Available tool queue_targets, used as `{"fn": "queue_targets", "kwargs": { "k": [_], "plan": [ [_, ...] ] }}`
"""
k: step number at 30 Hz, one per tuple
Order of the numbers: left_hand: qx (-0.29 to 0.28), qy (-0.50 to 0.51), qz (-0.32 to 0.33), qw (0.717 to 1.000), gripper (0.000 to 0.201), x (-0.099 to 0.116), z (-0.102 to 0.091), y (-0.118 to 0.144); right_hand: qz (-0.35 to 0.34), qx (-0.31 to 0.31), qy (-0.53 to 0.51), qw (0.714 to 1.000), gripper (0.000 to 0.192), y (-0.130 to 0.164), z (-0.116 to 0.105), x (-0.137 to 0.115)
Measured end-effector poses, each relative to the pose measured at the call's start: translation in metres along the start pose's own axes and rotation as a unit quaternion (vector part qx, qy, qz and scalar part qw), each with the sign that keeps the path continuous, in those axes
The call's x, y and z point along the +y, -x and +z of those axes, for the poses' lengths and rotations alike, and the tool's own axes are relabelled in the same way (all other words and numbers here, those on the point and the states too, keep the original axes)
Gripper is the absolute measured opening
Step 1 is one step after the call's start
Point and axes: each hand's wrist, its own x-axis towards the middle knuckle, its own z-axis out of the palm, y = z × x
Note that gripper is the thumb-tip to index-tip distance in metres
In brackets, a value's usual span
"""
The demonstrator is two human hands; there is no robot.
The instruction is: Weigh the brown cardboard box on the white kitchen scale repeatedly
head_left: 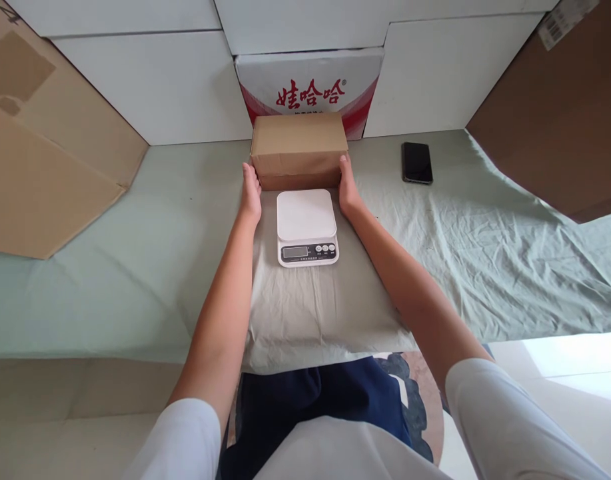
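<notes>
A brown cardboard box point(299, 143) sits on the cloth just behind a white kitchen scale point(306, 217). My left hand point(251, 193) presses against the box's left side, and my right hand point(349, 187) against its right side, so the box is held between the two palms. The thumbs show at the near corners; most of the other fingers are hidden along the sides. Nothing lies on the scale's platform, and its display looks blank.
A black phone point(417, 163) lies to the right on the green cloth point(200, 220). Large cardboard pieces stand at the left point(50, 153) and right point(560, 113). Behind the box is a white and red printed carton point(265, 73) against white panels point(150, 80).
</notes>
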Motion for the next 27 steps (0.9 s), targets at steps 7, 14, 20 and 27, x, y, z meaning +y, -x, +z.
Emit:
{"fn": "queue_targets", "kwargs": {
  "k": [7, 14, 20, 27],
  "plan": [
    [-0.001, -0.007, 0.018, 1.000, 0.101, 0.031, 0.005, 0.008, -0.020, 0.025, -0.011, 0.999, 0.089, 0.003, 0.005, -0.047],
    [-0.064, -0.015, 0.101, 0.993, 0.090, 0.087, 0.006, 0.095, -0.052, -0.036, 0.041, 0.997, 0.073, 0.068, -0.010, -0.111],
    [-0.052, -0.033, 0.086, 0.994, 0.085, 0.080, 0.009, 0.176, 0.021, -0.035, -0.007, 0.999, 0.067, 0.137, -0.013, -0.110],
    [-0.055, -0.028, 0.069, 0.996, 0.085, 0.072, 0.010, 0.188, 0.041, -0.035, -0.024, 0.998, 0.062, 0.147, -0.012, -0.105]
  ]
}}
